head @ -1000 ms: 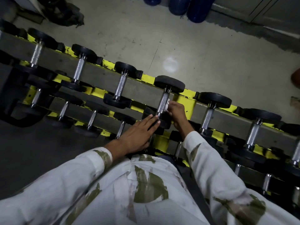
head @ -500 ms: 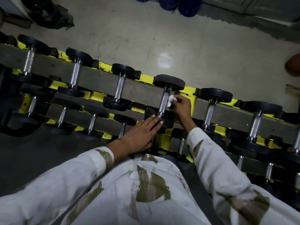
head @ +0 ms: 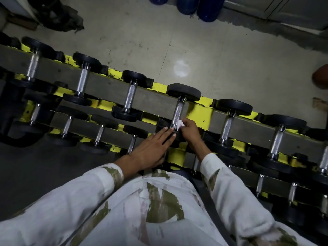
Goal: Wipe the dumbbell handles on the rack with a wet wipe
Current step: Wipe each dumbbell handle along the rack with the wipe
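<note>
The right hand [head: 190, 129] pinches a small crumpled white wet wipe [head: 180, 124] between thumb and curled fingertips and presses it against the near end of a knurled steel handle [head: 178, 111]. That handle belongs to the dumbbell [head: 184, 92] lying fourth from the left in the upper row of the rack [head: 200, 110], a long frame of chipped yellow paint and grey rails that runs slantwise across the view. The left hand [head: 152, 150] lies flat with its fingers straight and close together, and its fingertips rest on the dumbbell's near black head [head: 174, 134], just beside the wipe. Along the same row, more black-headed dumbbells lie across the rails, among them a third one [head: 129, 98] to the left and a fifth one [head: 227, 126] to the right, each well apart from the hands. A lower row of smaller dumbbells [head: 99, 134] sits nearer the person and is partly hidden by the arms. Any marking on the heads is too dark to read. Both arms wear white sleeves [head: 230, 196] with olive blotches. Beyond the rack is a scuffed concrete floor [head: 230, 59] with a pale round patch of light [head: 181, 68], and blue rounded containers [head: 209, 8] stand at the top edge.
</note>
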`<control>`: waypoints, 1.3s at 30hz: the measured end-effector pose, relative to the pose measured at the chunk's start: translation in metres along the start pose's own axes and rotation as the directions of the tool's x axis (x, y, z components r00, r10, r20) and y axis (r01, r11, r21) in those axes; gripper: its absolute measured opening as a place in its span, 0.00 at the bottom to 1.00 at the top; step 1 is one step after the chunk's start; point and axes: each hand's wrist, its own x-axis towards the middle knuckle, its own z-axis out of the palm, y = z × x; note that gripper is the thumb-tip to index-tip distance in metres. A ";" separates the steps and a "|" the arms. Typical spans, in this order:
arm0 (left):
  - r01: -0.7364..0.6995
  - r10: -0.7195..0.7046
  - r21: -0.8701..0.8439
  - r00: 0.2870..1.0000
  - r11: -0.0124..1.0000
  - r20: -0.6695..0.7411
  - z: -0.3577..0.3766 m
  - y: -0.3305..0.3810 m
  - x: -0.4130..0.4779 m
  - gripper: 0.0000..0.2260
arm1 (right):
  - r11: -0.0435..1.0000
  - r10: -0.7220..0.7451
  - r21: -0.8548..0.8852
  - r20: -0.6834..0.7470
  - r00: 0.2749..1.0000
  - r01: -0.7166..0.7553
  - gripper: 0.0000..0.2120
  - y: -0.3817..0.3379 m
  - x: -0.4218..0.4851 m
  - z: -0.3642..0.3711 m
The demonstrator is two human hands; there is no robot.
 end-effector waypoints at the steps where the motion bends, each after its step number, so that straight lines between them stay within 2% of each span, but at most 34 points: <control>1: 0.005 -0.005 0.001 1.000 1.000 0.005 0.000 0.001 0.000 0.40 | 1.000 0.004 -0.008 -0.008 1.000 -0.004 0.14 -0.003 0.003 -0.003; 3: 0.015 -0.015 0.001 1.000 1.000 0.005 0.000 0.003 0.000 0.41 | 0.995 0.046 0.089 -0.054 0.997 -0.041 0.16 -0.014 0.015 -0.009; 4: 0.017 -0.017 0.000 1.000 1.000 0.000 0.001 0.003 0.000 0.41 | 0.975 0.088 0.211 -0.076 0.993 -0.071 0.17 -0.022 0.025 -0.010; 6: 0.022 -0.022 -0.009 1.000 1.000 -0.011 0.002 0.003 0.000 0.41 | 0.873 0.210 0.467 -0.104 0.972 -0.139 0.15 -0.040 0.048 -0.014; 8: 0.029 -0.029 -0.012 0.999 0.999 -0.013 0.003 0.004 0.000 0.41 | 0.733 0.325 0.653 -0.088 0.942 -0.192 0.13 -0.048 0.066 -0.017; 10: 0.036 -0.036 -0.005 0.999 0.999 -0.009 0.003 0.006 0.000 0.42 | 0.595 0.371 0.753 0.054 0.927 -0.282 0.10 -0.046 0.067 -0.014; 11: 0.038 -0.038 -0.003 0.999 0.999 -0.005 0.002 0.007 0.000 0.42 | 0.554 0.354 0.763 0.145 0.924 -0.332 0.11 -0.045 0.064 -0.011; 13: 0.043 -0.043 -0.002 0.999 0.999 -0.012 0.001 0.008 -0.001 0.42 | 0.493 0.282 0.783 0.269 0.921 -0.379 0.15 -0.046 0.061 -0.009; 15: 0.043 -0.043 -0.001 0.999 0.999 -0.019 -0.001 0.009 -0.001 0.40 | 0.459 0.246 0.801 0.301 0.921 -0.384 0.16 -0.053 0.067 -0.013; 17: 0.043 -0.043 -0.004 0.999 0.999 -0.014 -0.002 0.009 -0.002 0.40 | 0.459 0.256 0.814 0.262 0.930 -0.356 0.15 -0.063 0.068 -0.015; 20: 0.046 -0.046 -0.012 0.999 0.999 -0.009 -0.002 0.008 -0.001 0.41 | 0.488 0.347 0.853 0.005 0.938 -0.185 0.11 -0.067 0.051 -0.001; 22: 0.054 -0.054 -0.018 0.999 0.998 0.000 -0.002 0.009 -0.001 0.41 | 0.695 0.303 0.719 -0.267 0.915 -0.020 0.10 -0.061 0.031 0.013; 24: 0.064 -0.065 -0.030 0.998 0.997 -0.009 -0.002 0.011 -0.002 0.40 | 0.910 0.136 0.409 -0.447 0.884 0.066 0.08 -0.051 0.013 0.022; 26: 0.069 -0.070 -0.044 0.997 0.997 -0.016 -0.002 0.013 -0.003 0.40 | 0.975 -0.005 0.190 -0.516 0.856 0.120 0.10 -0.044 -0.001 0.025; 27: 0.069 -0.069 -0.047 0.998 0.997 -0.014 -0.002 0.013 -0.003 0.40 | 0.981 -0.064 0.123 -0.534 0.843 0.152 0.11 -0.044 -0.009 0.024; 29: 0.065 -0.066 -0.052 0.998 0.997 -0.019 -0.002 0.013 -0.003 0.40 | 0.956 -0.279 -0.063 -0.500 0.820 0.286 0.12 -0.041 -0.019 0.021; 31: 0.065 -0.067 -0.070 0.997 0.995 -0.039 -0.001 0.012 -0.004 0.40 | 0.836 -0.538 -0.325 -0.323 0.779 0.442 0.16 -0.035 -0.022 0.013; 33: 0.071 -0.076 -0.082 0.996 0.994 -0.055 0.002 0.012 -0.006 0.40 | 0.620 -0.690 -0.572 -0.074 0.720 0.536 0.20 -0.034 -0.009 -0.006; 36: 0.096 -0.101 -0.081 0.993 0.992 -0.056 0.008 0.014 -0.011 0.41 | 0.212 -0.759 -0.819 0.206 0.618 0.533 0.20 -0.046 0.019 -0.034; 37: 0.103 -0.108 -0.085 0.992 0.991 -0.057 0.010 0.016 -0.012 0.41 | 0.133 -0.755 -0.849 0.248 0.607 0.512 0.20 -0.049 0.025 -0.040; 39: 0.113 -0.118 -0.092 0.991 0.989 -0.057 0.013 0.018 -0.013 0.41 | 0.063 -0.692 -0.852 0.338 0.638 0.519 0.21 -0.055 0.025 -0.042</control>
